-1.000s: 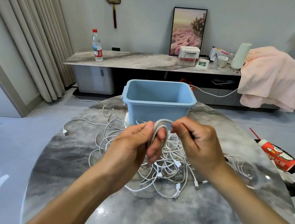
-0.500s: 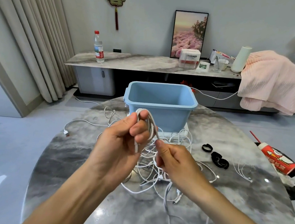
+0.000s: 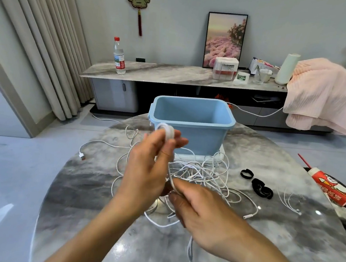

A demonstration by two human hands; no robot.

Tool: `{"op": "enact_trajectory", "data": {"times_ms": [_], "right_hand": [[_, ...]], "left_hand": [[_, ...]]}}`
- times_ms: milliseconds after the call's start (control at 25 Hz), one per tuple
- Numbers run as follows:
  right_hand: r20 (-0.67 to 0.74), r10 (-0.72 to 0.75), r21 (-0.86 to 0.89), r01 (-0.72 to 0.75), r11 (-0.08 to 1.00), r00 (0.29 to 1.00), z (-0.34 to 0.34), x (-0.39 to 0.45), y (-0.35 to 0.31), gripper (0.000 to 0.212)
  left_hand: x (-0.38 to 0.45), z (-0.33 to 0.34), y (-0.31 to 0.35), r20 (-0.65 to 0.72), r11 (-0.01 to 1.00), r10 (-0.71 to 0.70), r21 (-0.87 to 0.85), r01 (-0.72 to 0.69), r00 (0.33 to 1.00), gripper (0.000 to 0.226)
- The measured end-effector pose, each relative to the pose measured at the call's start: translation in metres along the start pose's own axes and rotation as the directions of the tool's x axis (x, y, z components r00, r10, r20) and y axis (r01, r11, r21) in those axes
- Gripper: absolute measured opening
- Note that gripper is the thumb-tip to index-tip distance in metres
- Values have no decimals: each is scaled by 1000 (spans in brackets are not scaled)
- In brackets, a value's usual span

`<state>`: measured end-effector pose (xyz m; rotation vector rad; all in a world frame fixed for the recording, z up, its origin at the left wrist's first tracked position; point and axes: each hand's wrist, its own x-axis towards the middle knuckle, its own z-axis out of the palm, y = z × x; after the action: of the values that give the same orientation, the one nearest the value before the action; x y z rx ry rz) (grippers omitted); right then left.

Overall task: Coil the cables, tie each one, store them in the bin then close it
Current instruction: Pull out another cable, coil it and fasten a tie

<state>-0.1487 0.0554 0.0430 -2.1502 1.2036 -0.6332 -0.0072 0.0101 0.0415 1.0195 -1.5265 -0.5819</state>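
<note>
The left hand (image 3: 145, 170) is raised over the table (image 3: 82, 196) with a small white coil (image 3: 165, 131) of cable looped round its fingertips, which are curled to hold it; the coil is blurred, so the exact finger placing is unclear. From the coil a strand (image 3: 171, 178) runs down to the right hand (image 3: 202, 215), which sits lower and nearer the person, thumb and forefinger pinching that strand where it meets the hand. Beneath and just beyond both hands lies the tangle (image 3: 201, 175) of loose white cables, spread on the table, with one end (image 3: 81, 156) stretching off to the left of the left hand and another strand trailing toward the near edge under the right forearm. Directly beyond the left hand's fingers stands the blue bin (image 3: 190, 132), open on top; nothing can be seen inside it from this angle. To the right of the right hand, well apart from it, lie black ties (image 3: 257, 185) on the table, with a thin white earphone lead (image 3: 291, 204) just past them. Farther right, at the table's edge, a red carton (image 3: 330, 188) lies tilted.
</note>
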Motion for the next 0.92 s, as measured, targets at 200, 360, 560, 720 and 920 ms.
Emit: {"op": "enact_trajectory", "data": {"times_ms": [200,360,560,720,920], "right_hand": [[-66,-88,-321,62,945,994,-47,-7,1,25],[-231,-329,-645,110,756,916,-73,2,28,33],[-288,-138,-113,110,988,948,-55,10,70,21],[-313,162,470,5,882,936,-58,14,71,30],[-53,180,555,-121,823,982,-52,14,74,28]], "left_hand": [[1,-16,-2,422,926,110,285,-247,900,30],[1,-21,15,614,998,-34,-28,65,789,36],[10,-30,11,457,977,-112,-114,183,883,36],[18,-38,0,296,969,-177,-117,219,939,33],[20,-44,-5,244,952,-227,-149,267,943,32]]}}
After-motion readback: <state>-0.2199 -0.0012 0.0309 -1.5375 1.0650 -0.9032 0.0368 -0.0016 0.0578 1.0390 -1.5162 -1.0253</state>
